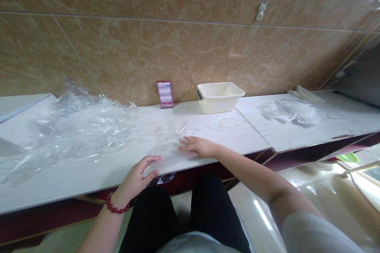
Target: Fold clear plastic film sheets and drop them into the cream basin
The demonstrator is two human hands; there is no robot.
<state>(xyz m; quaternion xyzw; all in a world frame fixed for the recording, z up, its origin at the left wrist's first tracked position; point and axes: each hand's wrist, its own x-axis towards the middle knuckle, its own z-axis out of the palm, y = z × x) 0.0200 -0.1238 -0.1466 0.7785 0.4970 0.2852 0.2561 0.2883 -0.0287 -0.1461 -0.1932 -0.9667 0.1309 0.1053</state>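
Note:
A clear plastic bag [169,142] lies flat on the white wood-grain tabletop in front of me; its outline is faint. My right hand [197,147] rests on its right side with the fingers stretched out to the left. Near the bag's lower left corner, at the table's front edge, is my left hand [144,172], thumb and fingers apart and nothing visible between them. A red bead bracelet [114,205] circles my left wrist.
A large heap of clear plastic bags [80,126] covers the left side. At the wall stand a cream plastic basin [221,99] and a phone-like red-edged item [165,95], its face blurred. More plastic bags [291,111] lie to the right, near a white roll-like item [305,94].

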